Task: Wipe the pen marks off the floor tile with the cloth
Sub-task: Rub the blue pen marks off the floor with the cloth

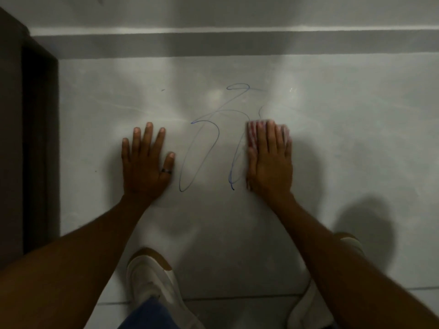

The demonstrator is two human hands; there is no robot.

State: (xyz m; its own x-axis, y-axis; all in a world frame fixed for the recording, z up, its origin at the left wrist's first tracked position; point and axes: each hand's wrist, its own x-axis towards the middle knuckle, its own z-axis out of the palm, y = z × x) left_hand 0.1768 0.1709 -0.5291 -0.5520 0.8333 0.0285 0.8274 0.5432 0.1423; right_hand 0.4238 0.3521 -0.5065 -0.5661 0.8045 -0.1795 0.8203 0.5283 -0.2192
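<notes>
left hand (145,160): flat on the floor tile (356,138), palm down, fingers spread, grips nothing; ring on one finger; looks like a brace for body weight while the person leans forward.
right hand (269,160): flat, fingers together and extended, pressing down on the cloth (253,134); not curled round it, pinning it under palm and fingers, likely to put pressure into the wipe.
cloth: red-and-white patterned, mostly hidden under the right hand; shows past the fingertips and along the thumb-side edge; slightly blurred, exact fold unclear.
cloth axis: long axis seems to run with the hand, near-to-far away from the person; free end points toward the wall.
pen marks (202,150): blue looping scribble between the two hands; tall loop just beside the left hand, second stroke touching the cloth's left edge, small loop at the far end.
marks axis: loops elongated near-to-far, leaning slightly right at the top.
progress: judged early, most of the ink is intact; area right of the cloth looks bare.
next: sweep cloth leftward across the loops, judged.
shoes (152,276): white, at the near edge, well apart from the marks.
</notes>
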